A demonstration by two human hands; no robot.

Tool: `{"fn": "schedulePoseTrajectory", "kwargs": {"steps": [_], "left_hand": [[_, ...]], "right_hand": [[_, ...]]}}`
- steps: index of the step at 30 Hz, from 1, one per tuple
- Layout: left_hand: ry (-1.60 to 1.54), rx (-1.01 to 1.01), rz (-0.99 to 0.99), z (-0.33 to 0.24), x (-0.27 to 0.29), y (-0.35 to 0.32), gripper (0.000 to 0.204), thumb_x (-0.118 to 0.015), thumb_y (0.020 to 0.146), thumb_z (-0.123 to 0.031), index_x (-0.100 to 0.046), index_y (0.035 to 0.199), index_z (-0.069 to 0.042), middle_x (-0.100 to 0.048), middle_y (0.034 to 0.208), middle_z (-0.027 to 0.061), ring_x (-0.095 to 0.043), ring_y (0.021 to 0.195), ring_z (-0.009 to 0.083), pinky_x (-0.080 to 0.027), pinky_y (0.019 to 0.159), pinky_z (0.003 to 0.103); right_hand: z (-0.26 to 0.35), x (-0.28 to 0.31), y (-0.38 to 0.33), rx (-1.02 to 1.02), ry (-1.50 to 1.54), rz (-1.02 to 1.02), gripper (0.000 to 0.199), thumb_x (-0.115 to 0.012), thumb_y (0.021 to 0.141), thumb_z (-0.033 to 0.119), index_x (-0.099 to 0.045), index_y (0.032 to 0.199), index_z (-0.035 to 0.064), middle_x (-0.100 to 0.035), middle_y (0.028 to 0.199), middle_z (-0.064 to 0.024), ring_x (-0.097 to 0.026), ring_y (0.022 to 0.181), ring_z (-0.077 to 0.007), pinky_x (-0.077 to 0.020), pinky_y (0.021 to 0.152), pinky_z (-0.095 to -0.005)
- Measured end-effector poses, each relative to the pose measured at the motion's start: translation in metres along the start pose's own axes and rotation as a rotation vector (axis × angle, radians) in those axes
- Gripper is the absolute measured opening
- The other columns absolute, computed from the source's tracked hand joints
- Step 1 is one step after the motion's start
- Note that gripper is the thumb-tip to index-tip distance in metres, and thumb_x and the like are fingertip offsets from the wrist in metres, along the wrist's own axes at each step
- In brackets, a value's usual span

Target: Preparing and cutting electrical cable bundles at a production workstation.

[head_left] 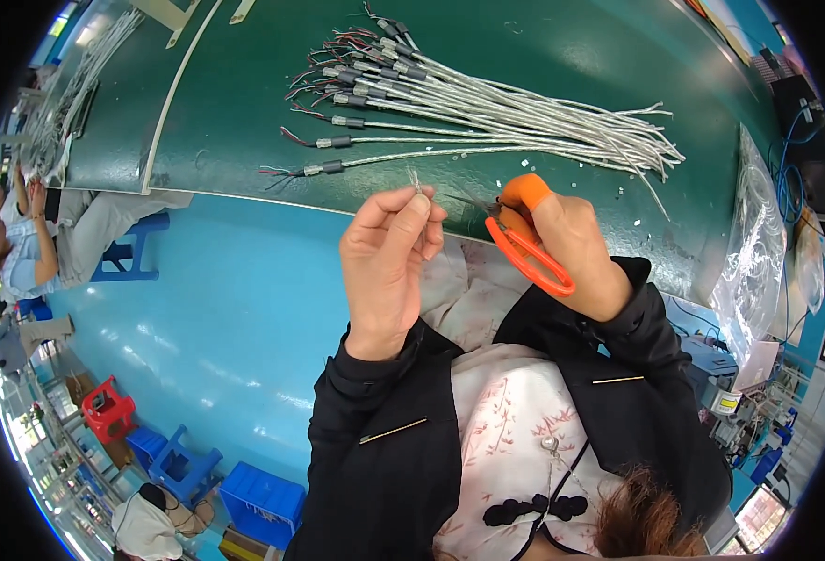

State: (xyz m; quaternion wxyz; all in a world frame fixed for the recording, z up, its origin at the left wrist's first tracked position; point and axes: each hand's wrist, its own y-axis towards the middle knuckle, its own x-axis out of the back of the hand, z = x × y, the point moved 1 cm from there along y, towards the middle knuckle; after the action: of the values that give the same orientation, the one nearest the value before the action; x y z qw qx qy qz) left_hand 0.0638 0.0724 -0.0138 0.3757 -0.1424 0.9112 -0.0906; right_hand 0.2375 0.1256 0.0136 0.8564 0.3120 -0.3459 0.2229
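My left hand [394,238] is closed, pinching the end of a thin cable [415,178] between thumb and fingers. Fine bare strands stick up above the fingertips; the rest of this cable is mostly hidden by the hand. In my right hand [562,229] I grip a pair of scissors [534,266] with orange loop handles. Their dark blades point left toward the strands, a little apart from them. Orange covers wrap fingers of the right hand. Just beyond both hands, a bundle of silvery braided cables [524,117] lies on the green table [244,93], with grey sleeves and loose coloured wires at the left ends.
Small white scraps [526,163] dot the table near the scissors. Clear plastic sheeting [753,243] hangs at the table's right edge. At far left, another person [34,238] sits by more cables [66,103]. Blue stools [183,467] and a red stool [108,409] stand on the blue floor.
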Motion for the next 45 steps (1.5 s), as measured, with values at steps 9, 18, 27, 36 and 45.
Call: {"fn": "schedulePoseTrajectory", "kwargs": {"steps": [9,18,27,36,45], "left_hand": [[0.102,-0.110,0.002,0.007,-0.008,0.004,0.012,-0.061,0.088,-0.004,-0.062,0.099,0.000,-0.065,0.085,0.0097,-0.055,0.065,0.0099,-0.040,0.055,0.023],[0.130,-0.103,0.018,0.009,-0.011,0.009,0.012,-0.061,0.088,-0.004,-0.062,0.099,0.000,-0.065,0.085,0.0095,-0.055,0.065,0.0100,-0.040,0.056,0.023],[0.151,-0.099,-0.005,0.010,-0.010,0.008,0.011,-0.060,0.087,-0.003,-0.062,0.098,0.000,-0.065,0.084,0.0087,-0.054,0.064,0.0097,-0.040,0.055,0.023],[0.190,-0.136,-0.051,0.007,-0.010,0.004,0.010,-0.060,0.087,-0.001,-0.062,0.097,0.001,-0.065,0.082,0.0085,-0.054,0.062,0.0089,-0.040,0.054,0.022],[0.226,-0.100,-0.041,0.006,-0.006,-0.002,0.010,-0.059,0.088,-0.003,-0.062,0.097,0.002,-0.064,0.082,0.0086,-0.054,0.063,0.0097,-0.040,0.054,0.022]], "right_hand": [[-0.005,0.006,0.010,-0.014,0.030,0.089,0.021,-0.061,0.078,0.002,-0.051,0.097,-0.0009,-0.053,0.070,-0.0163,-0.055,0.058,-0.0344,-0.0421,0.051,-0.0383],[-0.012,0.012,0.011,0.000,0.002,0.124,0.021,-0.061,0.078,0.004,-0.050,0.096,-0.0014,-0.052,0.072,-0.0173,-0.054,0.059,-0.0356,-0.0419,0.052,-0.0393],[-0.012,0.010,0.012,0.048,-0.064,0.110,0.023,-0.061,0.079,0.004,-0.049,0.097,-0.0021,-0.053,0.072,-0.0159,-0.055,0.058,-0.0333,-0.0426,0.050,-0.0386],[0.003,0.005,0.008,0.095,-0.400,0.101,0.026,-0.062,0.068,0.000,-0.051,0.092,-0.0009,-0.055,0.081,-0.0125,-0.058,0.064,-0.0275,-0.0450,0.048,-0.0348],[-0.004,0.004,0.011,0.071,-0.435,0.041,0.023,-0.065,0.069,0.002,-0.053,0.088,-0.0018,-0.055,0.079,-0.0134,-0.058,0.069,-0.0278,-0.0464,0.050,-0.0353]]}}
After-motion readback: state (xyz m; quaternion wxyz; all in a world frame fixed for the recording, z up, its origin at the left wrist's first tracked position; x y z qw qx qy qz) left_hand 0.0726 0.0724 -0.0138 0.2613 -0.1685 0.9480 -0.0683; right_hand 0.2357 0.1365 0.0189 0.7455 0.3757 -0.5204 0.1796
